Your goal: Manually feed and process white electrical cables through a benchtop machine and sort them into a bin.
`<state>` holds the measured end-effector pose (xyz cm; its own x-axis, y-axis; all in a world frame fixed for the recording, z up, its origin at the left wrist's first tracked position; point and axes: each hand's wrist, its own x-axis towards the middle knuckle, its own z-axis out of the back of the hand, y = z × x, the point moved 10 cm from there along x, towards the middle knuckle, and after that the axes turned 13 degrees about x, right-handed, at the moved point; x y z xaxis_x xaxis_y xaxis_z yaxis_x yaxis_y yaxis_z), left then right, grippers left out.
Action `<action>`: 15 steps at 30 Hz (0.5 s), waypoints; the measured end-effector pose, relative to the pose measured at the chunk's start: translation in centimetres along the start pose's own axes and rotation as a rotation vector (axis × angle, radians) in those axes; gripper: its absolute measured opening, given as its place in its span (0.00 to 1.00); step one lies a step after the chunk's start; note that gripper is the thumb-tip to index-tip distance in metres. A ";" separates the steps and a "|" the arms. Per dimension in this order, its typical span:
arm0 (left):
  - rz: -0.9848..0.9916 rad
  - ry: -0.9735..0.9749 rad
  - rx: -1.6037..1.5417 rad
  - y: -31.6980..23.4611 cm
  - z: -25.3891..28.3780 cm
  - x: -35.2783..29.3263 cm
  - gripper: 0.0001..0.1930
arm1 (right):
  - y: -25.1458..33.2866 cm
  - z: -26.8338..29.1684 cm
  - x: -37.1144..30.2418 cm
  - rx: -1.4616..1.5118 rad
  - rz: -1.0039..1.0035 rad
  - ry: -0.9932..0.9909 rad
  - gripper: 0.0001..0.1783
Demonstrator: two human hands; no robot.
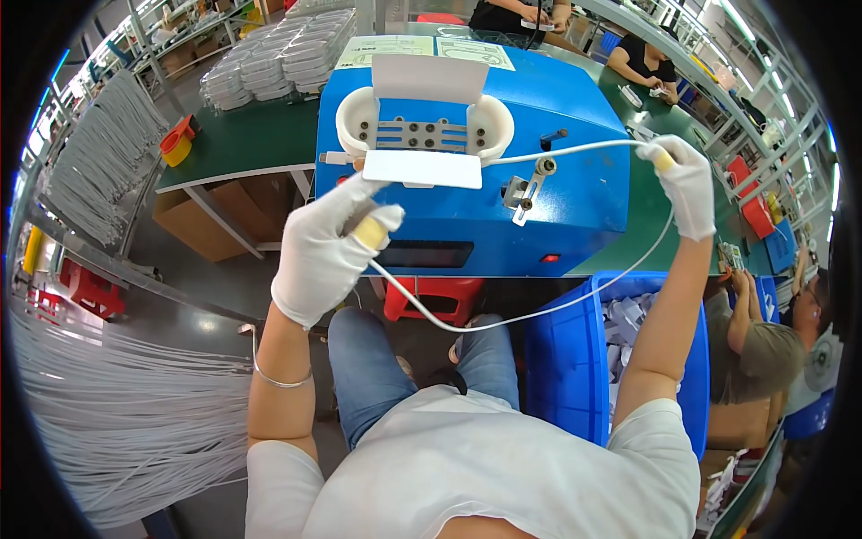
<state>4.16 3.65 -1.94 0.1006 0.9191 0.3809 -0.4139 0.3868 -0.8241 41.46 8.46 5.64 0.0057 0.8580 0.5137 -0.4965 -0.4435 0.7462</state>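
A white cable (503, 321) hangs in a loop between my two white-gloved hands. My right hand (687, 184), fingers closed, pinches it right of the blue machine (575, 193); from there a stretch runs left to the machine's white plate (422, 169). Near the plate's left end is my left hand (323, 251), one finger reaching to the plate's edge. The cable's lower run disappears at this hand's curled fingers, which partly hide the grip. A white connector (336, 158) sticks out left of the plate. Behind it stands a white curved holder (355, 121) with a bolted metal bracket (422, 135).
A blue bin (566, 359) of white pieces stands by my right arm. Bundles of white cables (135, 422) hang at the left. Stacked clear trays (278, 58) and a yellow-red tape dispenser (180, 141) sit on the green bench (238, 144). Co-workers sit at the right and far side.
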 end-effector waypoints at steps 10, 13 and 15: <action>0.122 0.351 -0.072 2.3 -3.0 -4.0 0.12 | -3.3 -0.8 -0.4 0.036 -0.047 0.037 0.09; 0.206 0.542 -0.044 4.4 -6.1 -7.0 0.12 | -4.0 -0.3 -1.9 0.076 -0.150 0.005 0.09; 0.188 0.635 -0.028 5.3 -8.5 -8.5 0.12 | -4.6 0.9 -3.2 0.098 -0.272 -0.057 0.09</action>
<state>8.76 -1.53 -13.09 0.5460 0.8335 -0.0849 -0.4541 0.2093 -0.8660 44.51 7.54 0.94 0.1776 0.9340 0.3099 -0.3839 -0.2242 0.8957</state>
